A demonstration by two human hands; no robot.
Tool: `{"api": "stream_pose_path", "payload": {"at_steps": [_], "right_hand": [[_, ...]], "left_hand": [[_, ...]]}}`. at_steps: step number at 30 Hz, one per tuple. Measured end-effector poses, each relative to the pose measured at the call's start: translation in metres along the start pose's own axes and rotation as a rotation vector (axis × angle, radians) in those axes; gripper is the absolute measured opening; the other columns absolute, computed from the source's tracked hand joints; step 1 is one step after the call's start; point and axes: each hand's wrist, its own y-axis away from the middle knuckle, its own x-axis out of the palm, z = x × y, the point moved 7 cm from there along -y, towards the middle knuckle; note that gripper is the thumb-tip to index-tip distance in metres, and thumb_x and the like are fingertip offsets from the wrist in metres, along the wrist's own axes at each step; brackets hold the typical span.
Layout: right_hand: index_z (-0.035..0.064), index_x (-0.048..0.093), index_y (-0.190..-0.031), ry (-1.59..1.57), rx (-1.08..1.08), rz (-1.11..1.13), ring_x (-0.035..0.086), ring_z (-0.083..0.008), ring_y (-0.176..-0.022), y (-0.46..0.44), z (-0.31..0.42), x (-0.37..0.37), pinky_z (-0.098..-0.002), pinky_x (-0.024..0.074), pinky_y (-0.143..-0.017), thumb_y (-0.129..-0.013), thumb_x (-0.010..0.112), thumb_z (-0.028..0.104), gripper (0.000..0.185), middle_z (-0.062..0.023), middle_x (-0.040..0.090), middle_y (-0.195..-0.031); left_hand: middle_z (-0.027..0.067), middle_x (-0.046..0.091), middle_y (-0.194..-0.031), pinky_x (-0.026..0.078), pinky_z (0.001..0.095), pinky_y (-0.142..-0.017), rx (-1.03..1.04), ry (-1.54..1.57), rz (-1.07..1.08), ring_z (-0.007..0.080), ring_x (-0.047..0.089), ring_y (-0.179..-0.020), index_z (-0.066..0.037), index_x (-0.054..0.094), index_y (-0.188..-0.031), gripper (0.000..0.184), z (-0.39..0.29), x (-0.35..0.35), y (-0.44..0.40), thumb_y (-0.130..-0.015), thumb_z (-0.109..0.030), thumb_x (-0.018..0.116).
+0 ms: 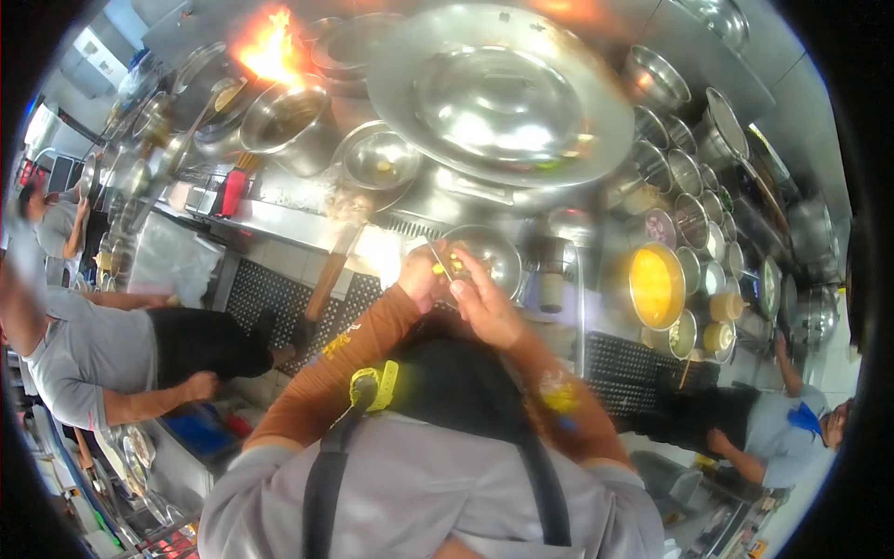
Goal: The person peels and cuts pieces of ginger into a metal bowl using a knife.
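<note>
My left hand [422,279] is closed in front of my chest, above the counter's near edge. My right hand [488,309] meets it, with fingers bent inward toward a thin shiny metal strip [438,256] that looks like a blade. Small yellow pieces [454,263] show between the two hands. What each hand grips is mostly hidden by the fingers. Just beyond them sits a round metal bowl [494,259]. A white cloth [377,253] lies left of my left hand, beside a long wooden handle [326,284].
A large wok [503,102] fills the counter's back. Flames [273,48] rise at the back left near a metal pot [287,121]. At right stand a container of yellow liquid [656,287] and several metal tubs. One person [88,345] stands left, another [778,433] right.
</note>
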Motion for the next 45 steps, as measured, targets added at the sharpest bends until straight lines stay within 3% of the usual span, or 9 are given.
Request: {"api": "stream_pose_path", "payload": {"at_steps": [7,10,18,24,29,32,38,41,45], "right_hand": [[0.0086,0.04,-0.143,0.164,-0.063,-0.122,0.066,-0.0367,-0.103,-0.001,-0.009,-0.008,-0.0406,0.0503,-0.087,-0.101,0.049,0.027,0.047,-0.0252,0.065,-0.113],[0.0086,0.041,-0.142,0.271,-0.102,-0.181,0.065,-0.0405,-0.102,-0.001,-0.001,-0.012,-0.0418,0.0506,-0.086,-0.1,0.049,0.029,0.048,-0.0283,0.065,-0.109],[0.0072,0.043,-0.139,0.322,-0.048,-0.232,0.064,-0.0442,-0.101,-0.005,-0.019,-0.021,-0.0444,0.0503,-0.085,-0.099,0.049,0.036,0.05,-0.0307,0.064,-0.106],[0.0022,0.046,-0.134,0.293,-0.047,-0.291,0.066,-0.0398,-0.099,-0.009,-0.038,-0.029,-0.0433,0.0511,-0.084,-0.099,0.048,0.04,0.051,-0.0263,0.065,-0.111],[0.0029,0.042,-0.138,-0.09,0.2,-0.261,0.056,-0.0115,-0.066,-0.008,-0.074,-0.056,-0.0256,0.0472,-0.058,-0.099,0.053,0.036,0.052,-0.0055,0.061,-0.088],[-0.0004,0.034,-0.144,0.025,0.277,-0.265,0.056,-0.0104,-0.064,-0.002,-0.044,-0.054,-0.0256,0.0468,-0.055,-0.099,0.052,0.04,0.063,-0.0055,0.06,-0.086],[0.0016,0.014,-0.153,0.266,0.073,-0.204,0.062,-0.0407,-0.107,-0.003,-0.03,-0.033,-0.0414,0.0471,-0.091,-0.1,0.048,0.038,0.073,-0.0327,0.061,-0.115],[0.0077,0.01,-0.155,0.197,0.129,-0.196,0.065,-0.0242,-0.074,-0.001,-0.024,-0.045,-0.0351,0.0515,-0.068,-0.1,0.049,0.039,0.075,-0.0167,0.065,-0.091],[0.0099,0.012,-0.155,-0.062,0.176,-0.234,0.054,-0.0118,-0.065,-0.004,-0.041,-0.046,-0.0283,0.0463,-0.059,-0.1,0.052,0.028,0.071,-0.0042,0.057,-0.08]], "left_hand": [[0.0046,0.06,-0.082,0.046,0.0263,-0.05,0.033,-0.12,0.097,0.0119,0.056,-0.062,-0.005,0.061,-0.103,0.028,0.026,-0.023,-0.027,-0.102,-0.027,0.044],[0.0021,0.058,-0.07,0.031,0.0251,-0.038,-0.037,0.016,-0.052,0.01,0.044,-0.046,-0.006,0.065,-0.1,0.032,0.038,-0.028,-0.033,-0.1,-0.029,0.043],[0.0021,0.056,-0.073,0.036,0.0266,-0.04,-0.056,-0.042,-0.105,0.0111,0.05,-0.054,-0.007,0.061,-0.096,0.022,0.04,-0.03,-0.029,-0.099,-0.023,0.046],[0.0009,0.05,-0.067,0.027,0.0259,-0.037,-0.08,-0.045,-0.193,0.0098,0.04,-0.048,-0.008,0.06,-0.095,0.025,0.041,-0.018,-0.008,-0.099,-0.029,0.049],[0.0011,0.05,-0.069,0.03,0.0231,-0.039,-0.038,0.034,-0.129,0.0095,0.039,-0.048,-0.008,0.059,-0.106,0.026,0.034,-0.018,-0.007,-0.102,-0.031,0.046],[0.0011,0.05,-0.069,0.031,0.0233,-0.039,-0.09,0.061,-0.085,0.0093,0.039,-0.047,-0.008,0.06,-0.107,0.028,0.033,-0.02,-0.011,-0.102,-0.031,0.044],[0.0038,0.054,-0.068,0.033,0.0264,-0.039,-0.029,-0.011,-0.066,0.0119,0.041,-0.046,-0.008,0.06,-0.1,0.03,0.024,-0.015,-0.013,-0.101,-0.032,0.044],[0.0043,0.056,-0.071,0.036,0.0263,-0.042,-0.03,-0.006,-0.011,0.0119,0.045,-0.049,-0.008,0.059,-0.102,0.028,0.02,-0.011,-0.013,-0.1,-0.033,0.047],[0.004,0.061,-0.086,0.043,0.0248,-0.052,0.08,-0.057,0.097,0.0114,0.053,-0.062,-0.009,0.057,-0.109,0.022,0.01,-0.003,-0.005,-0.099,-0.028,0.052]]}}
